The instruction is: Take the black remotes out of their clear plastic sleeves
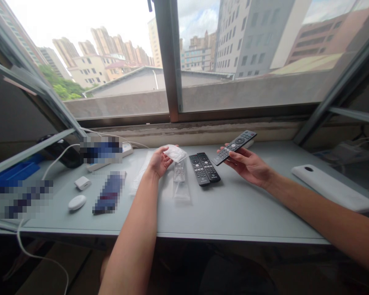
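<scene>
My right hand [247,164] grips a black remote control [237,145], held tilted above the table with its buttons facing up. Between the thumb and fingers of my left hand [162,162] is a clear plastic bag [176,153], partly crumpled. Two more black remotes lie side by side between my hands, the left one [198,171] touching the right one [209,168]. Just below my left hand, a clear plastic sleeve [182,192] rests flat on the table; something with buttons seems to show at its upper end.
On the pale table [233,217] at left are a white oval case [77,202], a white charger [83,183] and a power strip [127,149] with cables. More clear plastic [140,176] lies left of my forearm. A long white device [332,186] sits at right. A window stands behind.
</scene>
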Available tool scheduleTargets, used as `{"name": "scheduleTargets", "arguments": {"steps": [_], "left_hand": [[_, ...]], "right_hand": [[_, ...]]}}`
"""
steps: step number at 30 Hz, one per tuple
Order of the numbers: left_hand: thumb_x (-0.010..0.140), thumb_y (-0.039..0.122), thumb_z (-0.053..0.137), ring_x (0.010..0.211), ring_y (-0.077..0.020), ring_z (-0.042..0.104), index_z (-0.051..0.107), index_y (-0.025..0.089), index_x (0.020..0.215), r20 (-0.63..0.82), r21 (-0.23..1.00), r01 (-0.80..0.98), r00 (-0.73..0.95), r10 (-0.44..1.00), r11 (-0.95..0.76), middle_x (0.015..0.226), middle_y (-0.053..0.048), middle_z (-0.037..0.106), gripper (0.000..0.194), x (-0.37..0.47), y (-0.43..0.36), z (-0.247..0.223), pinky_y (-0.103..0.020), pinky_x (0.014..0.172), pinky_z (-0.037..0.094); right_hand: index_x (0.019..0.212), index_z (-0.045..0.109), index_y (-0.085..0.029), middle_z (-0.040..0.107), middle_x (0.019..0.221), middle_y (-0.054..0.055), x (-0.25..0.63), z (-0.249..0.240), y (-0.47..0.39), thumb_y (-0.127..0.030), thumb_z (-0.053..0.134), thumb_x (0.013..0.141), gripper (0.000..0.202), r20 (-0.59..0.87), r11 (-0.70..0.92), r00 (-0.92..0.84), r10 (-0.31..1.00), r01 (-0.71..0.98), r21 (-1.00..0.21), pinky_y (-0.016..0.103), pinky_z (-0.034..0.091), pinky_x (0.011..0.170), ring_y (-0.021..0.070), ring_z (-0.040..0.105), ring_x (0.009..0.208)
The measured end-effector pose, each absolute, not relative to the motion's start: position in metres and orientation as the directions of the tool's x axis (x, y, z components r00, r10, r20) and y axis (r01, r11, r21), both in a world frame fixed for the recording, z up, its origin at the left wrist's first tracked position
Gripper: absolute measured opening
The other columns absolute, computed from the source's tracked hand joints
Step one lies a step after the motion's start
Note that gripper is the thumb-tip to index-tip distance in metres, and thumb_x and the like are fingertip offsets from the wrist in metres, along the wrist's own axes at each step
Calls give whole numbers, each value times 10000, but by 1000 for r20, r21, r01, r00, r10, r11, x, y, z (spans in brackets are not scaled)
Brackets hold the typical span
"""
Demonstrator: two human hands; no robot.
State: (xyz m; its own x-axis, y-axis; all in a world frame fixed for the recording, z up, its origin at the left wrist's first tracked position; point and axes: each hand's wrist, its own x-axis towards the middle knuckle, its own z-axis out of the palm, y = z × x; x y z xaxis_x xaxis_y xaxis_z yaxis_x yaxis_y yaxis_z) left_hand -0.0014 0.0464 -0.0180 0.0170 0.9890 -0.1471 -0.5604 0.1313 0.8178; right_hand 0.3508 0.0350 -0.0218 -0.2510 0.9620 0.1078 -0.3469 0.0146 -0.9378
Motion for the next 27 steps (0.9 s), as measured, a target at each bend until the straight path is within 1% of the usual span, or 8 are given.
{"name": "scheduleTargets", "arguments": {"steps": [2,4,8,11,15,19,24,27], "left_hand": [[934,190,647,828,-147,767,754,78,1309,-140,823,-553,25,990,130,1178,-153,810,405,0,45,-18,-186,666,616],[913,155,674,831,-146,765,741,73,1323,-133,824,-551,33,991,129,1182,-155,807,423,2,44,-17,-185,669,618],[874,83,713,861,-145,768,717,77,1317,-101,820,-563,37,994,104,1195,-156,803,444,6,41,-16,-192,734,640],[861,63,735,890,-143,773,730,89,1237,-55,834,-545,65,996,82,1222,-155,796,378,9,40,-16,-188,774,647],[850,62,774,891,-143,776,723,101,1215,-43,856,-513,60,997,68,1225,-151,792,371,10,40,-18,-191,775,648],[847,48,789,904,-145,780,696,126,1285,-53,853,-519,13,998,52,1219,-136,794,454,10,40,-18,-206,796,648],[844,28,804,863,-123,771,709,155,1281,-59,849,-528,-41,997,28,1179,-103,801,465,12,41,-16,-184,765,627],[862,34,808,787,-99,741,739,150,1200,-68,849,-529,-90,994,10,1088,-80,803,364,13,41,-15,-171,723,605]], "right_hand": [[1125,783,-296,813,1289,21,350,-23,34,-347,992,785,403,196,127,-224,955,-287,-949,501,456,1306,280,710,1350],[1124,752,-295,805,1300,34,348,-23,30,-372,1009,764,449,302,264,-211,930,-190,-946,523,460,1296,291,713,1334],[1186,648,-313,763,1376,69,345,-22,20,-401,965,832,483,544,558,-185,819,31,-829,548,510,1237,303,699,1340],[1192,665,-304,748,1375,107,346,-20,15,-437,931,868,440,631,664,-211,747,196,-721,572,506,1218,339,699,1315],[1174,762,-328,748,1256,105,349,-17,14,-443,938,857,380,684,725,-251,685,329,-606,596,506,1183,368,702,1218],[1303,809,-360,713,1220,100,348,-16,13,-443,903,891,431,704,749,-274,655,355,-560,576,556,1099,347,696,1130],[1462,748,-354,724,1200,87,345,-16,10,-514,850,930,565,630,693,-288,721,323,-645,527,591,1043,319,702,1075],[1483,723,-328,757,1170,81,342,-17,9,-590,753,998,552,531,595,-293,795,206,-777,455,639,887,267,720,927]]}}
